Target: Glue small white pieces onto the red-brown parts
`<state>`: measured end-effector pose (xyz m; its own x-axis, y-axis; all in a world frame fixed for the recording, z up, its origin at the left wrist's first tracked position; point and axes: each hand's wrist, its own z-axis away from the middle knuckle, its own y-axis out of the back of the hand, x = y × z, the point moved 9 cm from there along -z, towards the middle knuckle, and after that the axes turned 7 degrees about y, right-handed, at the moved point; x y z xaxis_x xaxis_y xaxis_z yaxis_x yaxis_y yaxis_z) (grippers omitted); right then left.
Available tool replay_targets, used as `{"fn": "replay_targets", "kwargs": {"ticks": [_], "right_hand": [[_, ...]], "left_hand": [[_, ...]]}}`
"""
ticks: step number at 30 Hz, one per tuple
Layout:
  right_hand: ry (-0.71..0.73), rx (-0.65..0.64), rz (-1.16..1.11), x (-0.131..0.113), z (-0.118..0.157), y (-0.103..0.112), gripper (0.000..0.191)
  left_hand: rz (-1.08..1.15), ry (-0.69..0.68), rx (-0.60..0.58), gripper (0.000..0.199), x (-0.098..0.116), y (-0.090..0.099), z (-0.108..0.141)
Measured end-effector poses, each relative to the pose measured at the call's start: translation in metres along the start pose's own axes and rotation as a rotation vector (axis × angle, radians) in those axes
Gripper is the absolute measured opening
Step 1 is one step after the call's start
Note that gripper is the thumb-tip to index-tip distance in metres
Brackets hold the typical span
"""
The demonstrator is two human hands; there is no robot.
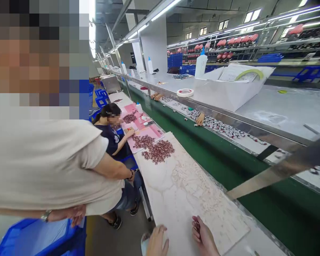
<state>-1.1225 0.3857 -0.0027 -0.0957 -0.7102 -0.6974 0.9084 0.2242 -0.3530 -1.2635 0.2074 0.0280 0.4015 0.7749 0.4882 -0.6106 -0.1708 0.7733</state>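
Observation:
My right hand (204, 237) is low over the white work board (170, 190), its fingers curled around something small and dark reddish-brown, mostly hidden in the palm. It resembles the pieces of the reddish-brown pile (158, 151) farther up the board. My left hand (156, 242) is at the board's near left edge, thumb apart from the fingers, with nothing visible in it. Pale marks and residue cover the board's right half.
A green conveyor belt (200, 161) runs along the right, below a metal shelf (280, 101). A slanted metal strut (272, 170) crosses there. A standing person (42, 160) is close on my left; another person (110, 131) sits farther along. Blue crates (42, 236) stand lower left.

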Motion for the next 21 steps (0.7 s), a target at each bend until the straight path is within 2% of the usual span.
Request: {"fn": "replay_targets", "kwargs": {"ticks": [3,6,8,11,14,17,19,21], "right_hand": [[0.117,-0.033,0.186,-0.035,-0.052,-0.036,0.057],[0.277,-0.063,0.441,-0.078,-0.128,-0.096,0.054],[0.407,-0.089,0.645,-0.11,-0.192,-0.151,0.045],[0.578,-0.172,0.964,-0.153,-0.297,-0.254,0.028],[0.707,-0.271,1.244,-0.183,-0.391,-0.364,0.031],[0.81,-0.355,1.456,-0.197,-0.46,-0.46,0.035],[0.883,-0.41,1.562,-0.199,-0.49,-0.511,0.035],[0.962,-0.458,1.642,-0.197,-0.511,-0.549,0.035]], "left_hand": [[-0.063,-0.149,0.026,0.053,0.013,0.017,-0.087],[-0.076,-0.291,0.077,0.057,0.017,0.028,-0.163],[-0.053,-0.344,0.121,0.055,0.01,0.035,-0.211],[0.004,-0.314,0.241,0.055,-0.021,0.06,-0.275],[0.04,-0.236,0.357,0.054,-0.066,0.109,-0.325],[0.056,-0.182,0.447,0.054,-0.1,0.166,-0.361],[0.069,-0.164,0.499,0.058,-0.11,0.194,-0.377],[0.095,-0.146,0.545,0.067,-0.112,0.204,-0.386]]}}
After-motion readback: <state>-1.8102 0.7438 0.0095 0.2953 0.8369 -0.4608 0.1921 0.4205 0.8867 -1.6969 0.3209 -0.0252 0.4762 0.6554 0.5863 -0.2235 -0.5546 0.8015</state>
